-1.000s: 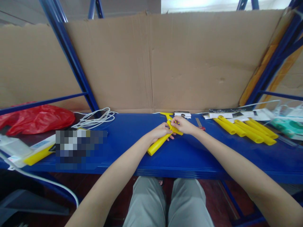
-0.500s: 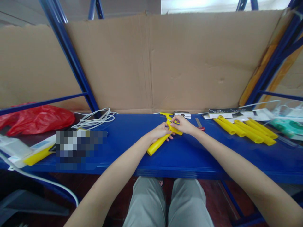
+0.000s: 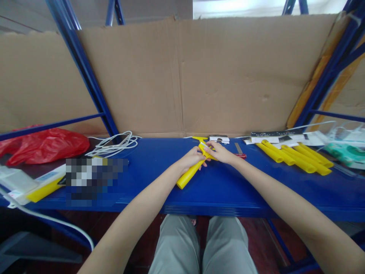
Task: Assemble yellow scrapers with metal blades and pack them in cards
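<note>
Lying slantwise on the blue tabletop is a yellow plastic tube (image 3: 188, 176), its wide end toward me. My left hand (image 3: 191, 158) is closed around its upper part. My right hand (image 3: 217, 151) is closed beside it, thumb and fingers pinching a thin silvery strip (image 3: 203, 145) against the yellow piece; the strip's kind is too small to tell. More yellow plastic (image 3: 214, 158) shows under the right fingers. Just beyond the hands is a yellow T-shaped part (image 3: 199, 138); whether it joins the tube is hidden. A red-handled cutter (image 3: 241, 155) lies right of my right hand.
Several yellow tubes (image 3: 299, 160) lie at the right before papers (image 3: 266, 139). A small white-and-black packet (image 3: 219, 139) sits behind my hands. White cable (image 3: 121, 144), a red plastic bag (image 3: 54, 144) and a blurred-out item (image 3: 94, 179) are at left. A cardboard wall (image 3: 182, 76) stands behind.
My right fingers have shifted slightly over the yellow piece, and the silvery strip is tilted differently. The left hand keeps its hold on the tube. The view has moved a little.
</note>
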Demonstrator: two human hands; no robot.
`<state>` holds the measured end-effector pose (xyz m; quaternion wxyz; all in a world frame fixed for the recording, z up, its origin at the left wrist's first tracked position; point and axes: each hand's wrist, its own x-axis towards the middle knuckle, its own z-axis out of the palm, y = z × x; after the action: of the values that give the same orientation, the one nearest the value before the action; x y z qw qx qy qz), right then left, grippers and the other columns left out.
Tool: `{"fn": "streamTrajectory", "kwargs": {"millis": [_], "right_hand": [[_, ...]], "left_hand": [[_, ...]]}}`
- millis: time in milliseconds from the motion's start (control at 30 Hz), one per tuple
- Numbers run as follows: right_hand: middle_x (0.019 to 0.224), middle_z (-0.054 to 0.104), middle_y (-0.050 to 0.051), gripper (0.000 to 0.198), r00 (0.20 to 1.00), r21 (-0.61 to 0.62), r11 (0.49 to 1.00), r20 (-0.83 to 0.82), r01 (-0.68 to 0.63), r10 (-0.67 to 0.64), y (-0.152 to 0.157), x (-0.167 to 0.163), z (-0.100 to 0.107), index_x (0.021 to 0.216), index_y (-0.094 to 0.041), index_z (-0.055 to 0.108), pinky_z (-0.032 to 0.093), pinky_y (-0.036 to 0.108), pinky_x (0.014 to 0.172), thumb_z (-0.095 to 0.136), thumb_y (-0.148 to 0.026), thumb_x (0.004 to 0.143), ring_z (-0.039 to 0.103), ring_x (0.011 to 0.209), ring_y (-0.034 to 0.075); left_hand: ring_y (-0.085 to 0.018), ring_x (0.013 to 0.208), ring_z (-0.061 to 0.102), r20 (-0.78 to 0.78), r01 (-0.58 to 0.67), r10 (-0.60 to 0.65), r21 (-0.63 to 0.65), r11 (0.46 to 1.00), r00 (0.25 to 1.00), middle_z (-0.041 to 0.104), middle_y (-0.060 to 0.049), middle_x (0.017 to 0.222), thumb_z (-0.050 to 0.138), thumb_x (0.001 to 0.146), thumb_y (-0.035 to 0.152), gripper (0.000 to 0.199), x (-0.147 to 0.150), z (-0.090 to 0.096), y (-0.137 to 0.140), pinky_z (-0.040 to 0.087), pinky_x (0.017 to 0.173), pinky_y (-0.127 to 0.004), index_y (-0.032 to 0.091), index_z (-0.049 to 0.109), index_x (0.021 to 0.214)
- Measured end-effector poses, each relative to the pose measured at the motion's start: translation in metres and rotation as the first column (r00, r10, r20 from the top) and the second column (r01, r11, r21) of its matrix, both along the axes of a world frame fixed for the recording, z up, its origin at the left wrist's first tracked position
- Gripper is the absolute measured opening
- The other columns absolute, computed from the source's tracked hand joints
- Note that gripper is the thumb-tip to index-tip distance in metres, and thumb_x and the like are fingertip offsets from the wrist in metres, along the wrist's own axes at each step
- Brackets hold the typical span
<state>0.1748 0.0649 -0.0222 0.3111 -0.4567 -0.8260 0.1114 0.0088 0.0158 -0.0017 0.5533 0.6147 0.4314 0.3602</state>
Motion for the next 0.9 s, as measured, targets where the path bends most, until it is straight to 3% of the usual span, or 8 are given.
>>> {"fn": "streamTrajectory", "kwargs": {"millis": [167,267,367,467,567,700,900], "right_hand": [[0.114,0.063,0.015,0.042,0.997,0.089,0.994,0.053,0.056,-0.061,-0.003,0.002,0.008,0.113,-0.015,0.057,0.044,0.039,0.09,0.037,-0.046,0.092,0.058,0.104,0.024],[0.113,0.064,0.013,0.035,0.977,0.169,0.974,0.127,0.152,-0.174,-0.003,0.012,0.018,0.11,-0.017,0.06,0.044,0.038,0.088,0.04,-0.038,0.091,0.058,0.104,0.024],[0.103,0.068,0.011,0.028,0.921,0.103,0.957,0.262,0.272,-0.29,-0.005,0.031,0.031,0.098,-0.019,0.065,0.044,0.036,0.083,0.045,-0.036,0.089,0.061,0.097,0.025],[0.08,0.07,0.007,0.033,0.905,-0.13,0.956,0.378,0.262,-0.197,-0.007,0.053,0.038,0.079,-0.02,0.067,0.045,0.03,0.07,0.052,-0.048,0.083,0.063,0.077,0.022],[0.068,0.066,0.005,0.041,0.913,-0.363,0.9,0.398,0.241,-0.084,-0.006,0.069,0.037,0.074,-0.019,0.066,0.042,0.028,0.056,0.058,-0.059,0.073,0.059,0.062,0.018],[0.072,0.066,0.005,0.037,0.915,-0.327,0.921,0.398,0.211,-0.069,0.0,0.074,0.031,0.071,-0.019,0.064,0.042,0.028,0.057,0.07,-0.054,0.06,0.059,0.065,0.019],[0.071,0.065,0.004,0.03,0.941,-0.333,0.939,0.335,0.083,0.036,0.001,0.072,0.027,0.068,-0.021,0.059,0.043,0.03,0.063,0.068,-0.049,0.061,0.058,0.069,0.02]], "left_hand": [[-0.009,0.046,0.058,0.071,-0.043,0.044,-0.008,0.999,0.996,0.065,-0.002,0.074,0.048,0.076,0.0,0.027,-0.001,0.006,0.001,0.039,0.038,-0.016,0.015,0.043,0.098],[-0.009,0.047,0.058,0.14,-0.139,0.143,-0.033,0.99,0.98,0.066,-0.004,0.075,0.045,0.076,-0.001,0.029,-0.005,0.011,0.003,0.039,0.038,-0.017,0.014,0.045,0.1],[-0.009,0.048,0.058,0.208,-0.274,0.278,-0.047,0.96,0.938,0.068,-0.008,0.084,0.044,0.076,0.0,0.029,-0.01,0.014,0.008,0.039,0.038,-0.017,0.012,0.048,0.102],[-0.008,0.048,0.057,0.238,-0.371,0.378,-0.075,0.926,0.895,0.069,-0.013,0.093,0.041,0.076,0.0,0.028,-0.015,0.014,0.013,0.038,0.038,-0.017,0.009,0.052,0.1],[-0.009,0.049,0.057,0.236,-0.44,0.448,-0.09,0.893,0.862,0.069,-0.013,0.094,0.04,0.074,0.0,0.032,-0.019,0.012,0.017,0.038,0.039,-0.018,0.008,0.054,0.102],[-0.01,0.051,0.059,0.197,-0.479,0.493,-0.113,0.87,0.848,0.069,-0.015,0.095,0.041,0.074,-0.001,0.034,-0.02,0.012,0.018,0.038,0.039,-0.019,0.005,0.054,0.104],[-0.011,0.054,0.061,0.166,-0.537,0.552,-0.127,0.834,0.817,0.067,-0.015,0.099,0.046,0.075,-0.002,0.033,-0.021,0.01,0.022,0.038,0.04,-0.019,0.008,0.052,0.106]]}}
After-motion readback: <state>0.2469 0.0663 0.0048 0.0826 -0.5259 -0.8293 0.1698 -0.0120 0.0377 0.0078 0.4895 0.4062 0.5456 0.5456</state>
